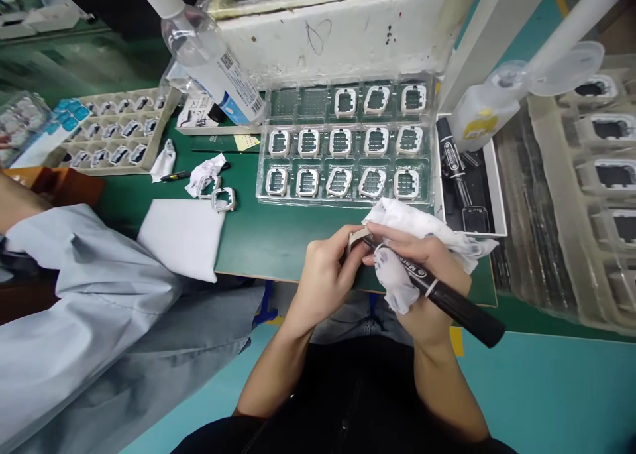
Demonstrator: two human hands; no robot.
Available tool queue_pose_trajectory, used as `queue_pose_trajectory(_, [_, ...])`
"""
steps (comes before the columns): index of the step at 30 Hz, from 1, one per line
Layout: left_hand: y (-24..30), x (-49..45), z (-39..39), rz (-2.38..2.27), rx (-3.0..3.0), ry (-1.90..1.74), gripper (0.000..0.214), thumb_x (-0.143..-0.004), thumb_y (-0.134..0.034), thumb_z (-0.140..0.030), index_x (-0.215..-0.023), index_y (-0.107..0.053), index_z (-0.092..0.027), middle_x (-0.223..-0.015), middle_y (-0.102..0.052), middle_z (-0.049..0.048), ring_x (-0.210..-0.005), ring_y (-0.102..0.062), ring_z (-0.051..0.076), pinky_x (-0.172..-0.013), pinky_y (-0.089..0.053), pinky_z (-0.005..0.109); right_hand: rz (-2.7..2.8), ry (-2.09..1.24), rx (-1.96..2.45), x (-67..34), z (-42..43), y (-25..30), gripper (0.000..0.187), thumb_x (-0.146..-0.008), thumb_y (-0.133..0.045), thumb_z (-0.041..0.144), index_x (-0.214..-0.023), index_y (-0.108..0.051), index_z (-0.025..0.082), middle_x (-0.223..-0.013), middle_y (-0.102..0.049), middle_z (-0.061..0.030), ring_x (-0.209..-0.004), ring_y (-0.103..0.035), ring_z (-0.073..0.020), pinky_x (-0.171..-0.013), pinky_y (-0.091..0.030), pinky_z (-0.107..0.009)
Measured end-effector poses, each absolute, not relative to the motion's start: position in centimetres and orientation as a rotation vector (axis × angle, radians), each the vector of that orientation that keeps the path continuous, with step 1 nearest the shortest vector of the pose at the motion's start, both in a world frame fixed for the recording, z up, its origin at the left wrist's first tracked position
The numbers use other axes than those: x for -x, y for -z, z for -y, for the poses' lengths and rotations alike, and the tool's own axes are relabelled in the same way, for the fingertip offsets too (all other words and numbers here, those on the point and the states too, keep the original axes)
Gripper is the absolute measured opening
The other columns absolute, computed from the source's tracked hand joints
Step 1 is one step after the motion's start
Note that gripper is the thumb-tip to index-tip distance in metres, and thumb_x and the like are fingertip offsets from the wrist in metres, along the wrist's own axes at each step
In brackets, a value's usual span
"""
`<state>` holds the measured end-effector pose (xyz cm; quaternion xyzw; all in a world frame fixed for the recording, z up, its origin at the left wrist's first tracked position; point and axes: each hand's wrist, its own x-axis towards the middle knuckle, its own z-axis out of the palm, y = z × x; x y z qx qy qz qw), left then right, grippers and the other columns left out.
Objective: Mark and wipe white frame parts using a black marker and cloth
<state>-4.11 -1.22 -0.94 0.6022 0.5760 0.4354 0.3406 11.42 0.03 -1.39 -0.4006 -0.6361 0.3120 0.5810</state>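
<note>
Between the thumb and fingers of my left hand (pixel 325 268) is a small light-coloured frame (pixel 356 236), seen edge-on. My right hand (pixel 432 295) grips a black marker (pixel 447 301) whose tip end points at the frame; whether it touches I cannot tell. A crumpled white cloth (pixel 396 278) is also tucked in my right hand, against the marker. Behind that hand a larger white cloth (pixel 422 228) lies on the bench. Just beyond my hands, a clear plastic tray (pixel 348 199) holds several similar pale frames (pixel 340 141) in its pockets.
At left sits a co-worker in a light blue sleeve (pixel 99 268). Near them are a folded white cloth (pixel 181 235), loose frames (pixel 223 199) and a beige tray (pixel 154 152). A clear bottle (pixel 209 56), a white box of markers (pixel 499 209), a squeeze bottle (pixel 484 113) and stacked trays (pixel 551 242) stand around.
</note>
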Motion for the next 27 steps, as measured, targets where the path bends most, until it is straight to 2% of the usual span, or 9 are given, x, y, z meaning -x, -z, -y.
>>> queue_pose_trajectory(6, [0.79, 4.27, 1.12, -1.512, -1.564, -1.086, 0.022, -0.108, -0.062, -0.02, -0.119, -0.081, -0.019, -0.081, -0.078, -0.0009, -0.063, -0.06, 0.013, -0.065, -0.044, 0.024, 1.673, -0.479, 0.858, -11.53, 0.09, 1.73, 0.031, -0.094, -0.081, 0.007, -0.115, -0.08, 0.03, -0.12, -0.092, -0.0031, -0.11, -0.092, -0.0299, -0.093, -0.081, -0.043])
queue_pose_trajectory(8, [0.83, 4.3, 1.07, -1.509, -1.569, -1.084, 0.022, -0.108, -0.062, -0.022, -0.119, -0.082, -0.019, -0.08, -0.078, -0.0007, -0.063, -0.059, 0.013, -0.066, -0.045, 0.024, 1.666, -0.49, 0.864, -11.53, 0.11, 1.74, 0.031, -0.094, -0.08, 0.006, -0.115, -0.08, 0.03, -0.118, -0.093, -0.0024, -0.109, -0.092, -0.0296, -0.092, -0.081, -0.042])
queue_pose_trajectory(12, [0.93, 4.25, 1.04, -1.52, -1.555, -1.09, 0.022, -0.109, -0.062, -0.024, -0.116, -0.082, -0.018, -0.076, -0.075, -0.0013, -0.061, -0.055, 0.013, -0.063, -0.042, 0.024, 1.608, -0.549, 0.926, -11.58, -0.03, 1.63, 0.027, -0.096, -0.078, 0.007, -0.111, -0.081, 0.029, -0.127, -0.091, -0.0056, -0.107, -0.092, -0.0286, -0.091, -0.081, -0.04])
queue_pose_trajectory(16, [0.81, 4.26, 1.12, -1.518, -1.557, -1.067, 0.024, -0.108, -0.06, -0.022, -0.118, -0.082, -0.018, -0.076, -0.075, -0.0014, -0.062, -0.057, 0.013, -0.064, -0.043, 0.024, 1.705, -0.45, 0.84, -11.63, -0.25, 1.61, 0.03, -0.093, -0.079, 0.005, -0.109, -0.081, 0.03, -0.115, -0.093, -0.0012, -0.108, -0.092, -0.0292, -0.087, -0.08, -0.037])
queue_pose_trajectory(21, [0.71, 4.21, 1.14, -1.515, -1.567, -1.082, 0.024, -0.109, -0.06, -0.024, -0.116, -0.082, -0.017, -0.075, -0.072, -0.0022, -0.06, -0.053, 0.012, -0.063, -0.041, 0.023, 1.608, -0.504, 0.893, -11.57, -0.06, 1.71, 0.031, -0.092, -0.081, 0.005, -0.112, -0.083, 0.028, -0.126, -0.091, -0.005, -0.105, -0.092, -0.0285, -0.092, -0.08, -0.037])
queue_pose_trajectory(27, [0.68, 4.17, 1.06, -1.483, -1.574, -1.091, 0.022, -0.109, -0.06, -0.021, -0.116, -0.081, -0.017, -0.076, -0.074, -0.0026, -0.062, -0.056, 0.011, -0.065, -0.043, 0.023, 1.647, -0.494, 0.876, -11.63, 0.04, 1.77, 0.031, -0.092, -0.082, 0.007, -0.113, -0.083, 0.03, -0.123, -0.092, -0.0032, -0.104, -0.092, -0.0281, -0.09, -0.08, -0.038])
